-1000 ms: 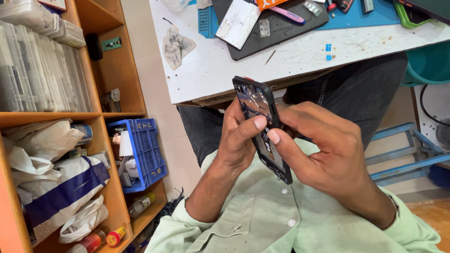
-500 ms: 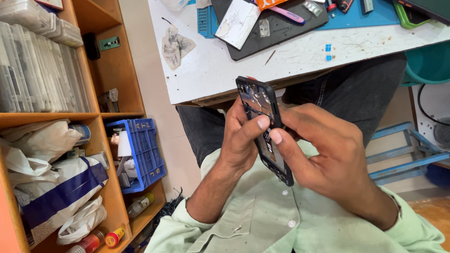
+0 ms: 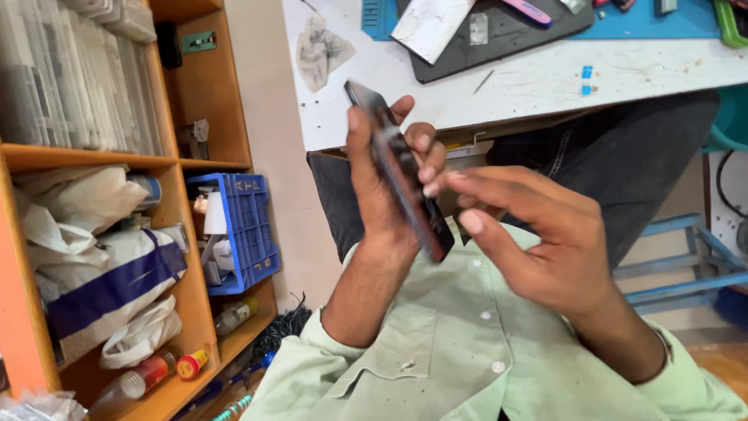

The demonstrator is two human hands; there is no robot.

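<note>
A dark phone with its back off is held up edge-on below the white table's edge. My left hand is shut around it, thumb on the near side and fingers curled over the far edge. My right hand is just right of the phone. Its fingers are stretched out and apart, with the fingertips at the phone's lower edge, and it holds nothing. Both sleeves are light green.
The white table above carries a dark work mat, a blue mat and small tools. An orange shelf unit on the left holds a blue crate, plastic bags and bottles. A blue metal frame stands at the right.
The phone has turned from facing me to edge-on and risen towards the table. My right hand has let go of it and spread its fingers; my left hand keeps the grip.
</note>
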